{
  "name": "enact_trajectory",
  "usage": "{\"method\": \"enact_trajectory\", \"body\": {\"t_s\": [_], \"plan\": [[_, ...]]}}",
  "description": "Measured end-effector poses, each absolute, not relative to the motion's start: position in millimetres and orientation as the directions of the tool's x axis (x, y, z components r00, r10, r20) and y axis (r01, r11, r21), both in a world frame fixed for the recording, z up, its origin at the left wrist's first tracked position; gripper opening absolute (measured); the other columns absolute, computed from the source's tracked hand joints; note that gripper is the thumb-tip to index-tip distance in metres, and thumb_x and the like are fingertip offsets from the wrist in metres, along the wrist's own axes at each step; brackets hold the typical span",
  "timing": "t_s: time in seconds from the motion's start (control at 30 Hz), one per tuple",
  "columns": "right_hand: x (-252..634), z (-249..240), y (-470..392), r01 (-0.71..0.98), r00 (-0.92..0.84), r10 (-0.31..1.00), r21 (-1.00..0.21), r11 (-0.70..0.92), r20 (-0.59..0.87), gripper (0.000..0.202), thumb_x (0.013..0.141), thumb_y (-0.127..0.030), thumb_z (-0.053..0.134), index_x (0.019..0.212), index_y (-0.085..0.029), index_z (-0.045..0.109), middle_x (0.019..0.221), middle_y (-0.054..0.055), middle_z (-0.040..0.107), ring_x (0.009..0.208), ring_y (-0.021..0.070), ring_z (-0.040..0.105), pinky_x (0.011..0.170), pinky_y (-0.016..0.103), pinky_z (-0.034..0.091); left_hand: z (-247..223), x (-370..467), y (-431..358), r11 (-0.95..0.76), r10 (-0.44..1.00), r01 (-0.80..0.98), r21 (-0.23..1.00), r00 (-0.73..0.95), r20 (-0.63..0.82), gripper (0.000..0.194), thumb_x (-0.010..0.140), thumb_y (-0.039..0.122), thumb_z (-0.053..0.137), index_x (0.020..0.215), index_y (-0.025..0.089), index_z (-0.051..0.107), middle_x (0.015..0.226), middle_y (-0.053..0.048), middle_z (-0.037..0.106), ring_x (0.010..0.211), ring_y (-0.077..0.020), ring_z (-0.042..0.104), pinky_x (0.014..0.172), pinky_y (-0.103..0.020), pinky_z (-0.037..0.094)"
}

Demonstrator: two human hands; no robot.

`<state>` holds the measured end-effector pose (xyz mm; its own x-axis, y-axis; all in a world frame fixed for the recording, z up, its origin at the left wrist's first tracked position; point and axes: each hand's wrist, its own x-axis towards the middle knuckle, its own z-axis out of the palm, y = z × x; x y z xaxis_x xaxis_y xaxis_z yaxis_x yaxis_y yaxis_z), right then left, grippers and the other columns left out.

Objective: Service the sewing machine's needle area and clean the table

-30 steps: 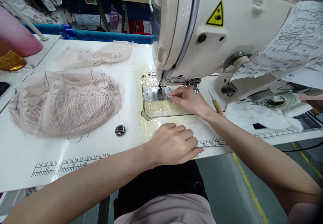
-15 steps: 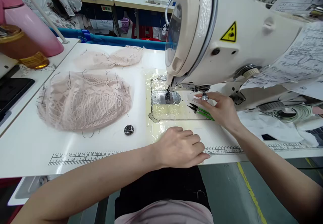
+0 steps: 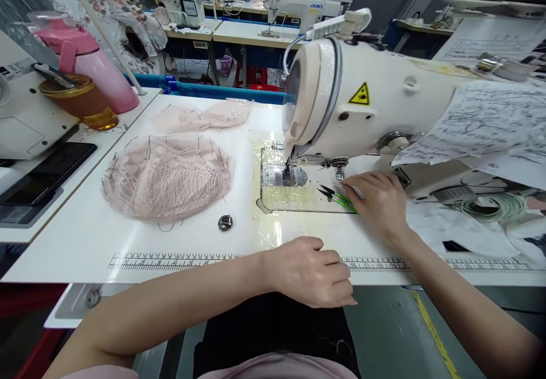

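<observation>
My left hand (image 3: 313,272) rests at the table's front edge with its fingers curled in; what they hold, if anything, is hidden. My right hand (image 3: 379,202) is beside the metal tension knob (image 3: 340,173) of the white sewing machine (image 3: 367,94), its fingers bent and pressed together; nothing can be made out in them. Green-handled snips (image 3: 341,198) lie open-bladed just left of it, partly under its fingers. Pink lace fabric (image 3: 170,177) with loose threads lies on the left of the table. A dark round metal piece (image 3: 225,222) is in front of it.
A ruler strip (image 3: 170,261) runs along the front of the table. At the left are a phone (image 3: 49,173), a brown jar (image 3: 85,103) and a pink bottle (image 3: 94,66). Papers (image 3: 482,120) hang over the machine's right side. A person in floral clothing (image 3: 115,20) is behind.
The view has tilted up and shows more of the room. My right hand has turned, its fingers now lower and just below the knob. My left hand stays curled.
</observation>
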<state>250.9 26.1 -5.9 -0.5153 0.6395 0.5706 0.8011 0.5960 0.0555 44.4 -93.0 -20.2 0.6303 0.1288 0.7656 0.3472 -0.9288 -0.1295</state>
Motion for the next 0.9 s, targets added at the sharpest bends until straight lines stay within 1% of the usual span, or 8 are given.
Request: {"method": "enact_trajectory", "body": {"t_s": [0.07, 0.17, 0.27, 0.37, 0.57, 0.73, 0.83, 0.9], "plan": [[251.5, -3.4, 25.2, 0.783, -0.547, 0.611, 0.090, 0.616, 0.572, 0.021, 0.097, -0.022, 0.053, 0.091, -0.024, 0.073, 0.097, 0.004, 0.077, 0.096, 0.0253, 0.066, 0.091, 0.039, 0.043, -16.8, 44.4, -95.1, -0.936, 0.093, 0.317, -0.151, 0.638, 0.765, 0.037, 0.094, 0.031, 0.062, 0.061, 0.016, 0.056, 0.057, 0.003, 0.049, 0.053, -0.0100, 0.047, 0.046, -0.026, 0.025], [253.4, -1.9, 23.3, 0.782, -0.546, 0.582, 0.116, 0.613, 0.603, 0.020, 0.096, -0.020, 0.055, 0.089, -0.024, 0.073, 0.094, 0.004, 0.077, 0.094, 0.0238, 0.065, 0.085, 0.038, 0.043, -12.9, 44.0, -96.7, -0.938, 0.097, 0.317, -0.139, 0.627, 0.773, 0.037, 0.093, 0.034, 0.065, 0.061, 0.016, 0.058, 0.056, 0.004, 0.049, 0.051, -0.0089, 0.045, 0.045, -0.025, 0.028], [254.2, -2.0, 18.3, 0.785, -0.533, 0.565, 0.118, 0.609, 0.630, 0.019, 0.096, -0.022, 0.057, 0.088, -0.023, 0.074, 0.090, 0.003, 0.076, 0.088, 0.0214, 0.064, 0.078, 0.036, 0.042, -11.4, 44.1, -97.0, -0.941, 0.099, 0.311, -0.133, 0.629, 0.771, 0.037, 0.092, 0.035, 0.066, 0.061, 0.016, 0.059, 0.056, 0.005, 0.050, 0.051, -0.0085, 0.045, 0.046, -0.025, 0.030], [251.9, -0.8, 9.3, 0.751, -0.548, 0.527, 0.104, 0.653, 0.649, 0.015, 0.095, -0.021, 0.060, 0.089, -0.022, 0.074, 0.088, 0.001, 0.075, 0.086, 0.0188, 0.064, 0.074, 0.033, 0.042, -11.8, 44.8, -97.2, -0.944, 0.094, 0.302, -0.136, 0.637, 0.765, 0.036, 0.092, 0.036, 0.066, 0.062, 0.016, 0.060, 0.056, 0.005, 0.051, 0.050, -0.0079, 0.045, 0.046, -0.025, 0.030], [244.4, -0.7, -5.3, 0.681, -0.583, 0.413, 0.144, 0.718, 0.699, 0.009, 0.092, -0.017, 0.065, 0.089, -0.021, 0.073, 0.086, -0.001, 0.075, 0.083, 0.0167, 0.064, 0.076, 0.031, 0.045, -16.5, 45.4, -96.8, -0.938, 0.086, 0.312, -0.149, 0.628, 0.773, 0.037, 0.094, 0.037, 0.063, 0.063, 0.016, 0.060, 0.057, 0.006, 0.052, 0.046, -0.0062, 0.043, 0.045, -0.025, 0.029], [241.9, -4.3, -7.1, 0.663, -0.587, 0.384, 0.151, 0.734, 0.713, 0.010, 0.090, -0.014, 0.066, 0.089, -0.021, 0.072, 0.086, 0.000, 0.075, 0.084, 0.0176, 0.064, 0.076, 0.032, 0.046, -17.9, 46.0, -97.2, -0.938, 0.090, 0.311, -0.152, 0.643, 0.761, 0.039, 0.095, 0.038, 0.062, 0.062, 0.016, 0.059, 0.056, 0.006, 0.050, 0.044, -0.0070, 0.041, 0.045, -0.025, 0.027], [242.6, -4.9, -8.0, 0.656, -0.592, 0.371, 0.161, 0.738, 0.715, 0.010, 0.089, -0.013, 0.066, 0.090, -0.022, 0.071, 0.086, 0.000, 0.075, 0.085, 0.0177, 0.065, 0.077, 0.033, 0.047, -16.8, 45.7, -96.7, -0.935, 0.108, 0.323, -0.146, 0.651, 0.751, 0.038, 0.095, 0.036, 0.061, 0.063, 0.016, 0.058, 0.057, 0.005, 0.051, 0.049, -0.0085, 0.045, 0.047, -0.026, 0.026], [244.3, -5.9, -8.8, 0.655, -0.594, 0.364, 0.168, 0.737, 0.717, 0.011, 0.088, -0.012, 0.067, 0.090, -0.022, 0.072, 0.086, 0.001, 0.075, 0.084, 0.0177, 0.065, 0.076, 0.033, 0.047, -16.1, 43.3, -95.0, -0.899, 0.212, 0.422, -0.116, 0.651, 0.729, 0.034, 0.097, 0.035, 0.059, 0.069, 0.016, 0.061, 0.064, 0.002, 0.059, 0.059, -0.0114, 0.054, 0.052, -0.027, 0.032]]}}
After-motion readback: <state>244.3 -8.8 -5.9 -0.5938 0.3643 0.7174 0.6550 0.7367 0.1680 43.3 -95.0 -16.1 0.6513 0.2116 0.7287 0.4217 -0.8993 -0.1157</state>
